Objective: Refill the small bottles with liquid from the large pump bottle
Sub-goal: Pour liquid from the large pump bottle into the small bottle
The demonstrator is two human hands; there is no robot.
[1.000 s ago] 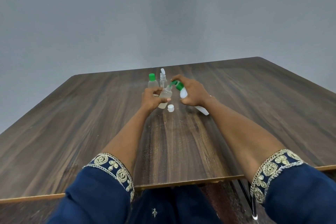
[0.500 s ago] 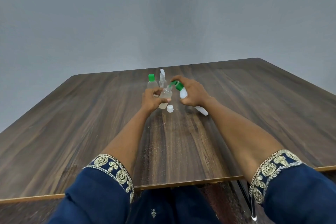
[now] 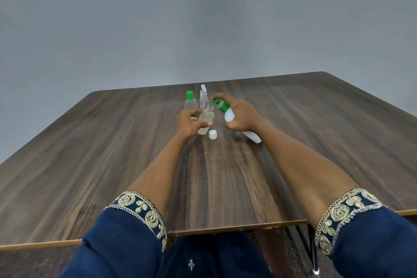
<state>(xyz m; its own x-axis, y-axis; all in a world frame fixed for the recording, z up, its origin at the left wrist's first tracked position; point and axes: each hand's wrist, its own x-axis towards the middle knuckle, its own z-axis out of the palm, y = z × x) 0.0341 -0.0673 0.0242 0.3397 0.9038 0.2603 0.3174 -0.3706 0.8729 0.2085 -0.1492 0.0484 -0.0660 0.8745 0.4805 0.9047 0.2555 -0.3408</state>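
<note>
Nearest the camera, two dark blue sleeves (image 3: pixel 126 239) with gold embroidered cuffs frame the bare forearms, which reach forward over the dark wood-grain desk (image 3: pixel 90 165). A small white round cap (image 3: pixel 212 134) lies loose on the desk between the two hands, just in front of them. The left hand (image 3: pixel 189 124) has its fingers (image 3: pixel 204 123) wrapped around a small clear plastic bottle (image 3: pixel 205 121) with no cap, holding it tilted, its open neck pointing up and to the right. The right hand (image 3: pixel 240 117) grips a large white pump bottle (image 3: pixel 230 117) with a green pump head (image 3: pixel 218 104), held slanted so that its base pokes out below the wrist, close to the desk; the fingers are curled over the pump, and the green spout meets the small bottle's mouth. Just behind the left hand stand two more small clear bottles, upright and side by side: one with a green cap (image 3: pixel 189 101) and one with a white flip-top cap (image 3: pixel 203 96). A plain grey wall (image 3: pixel 203 18) rises beyond the desk's far edge.
</note>
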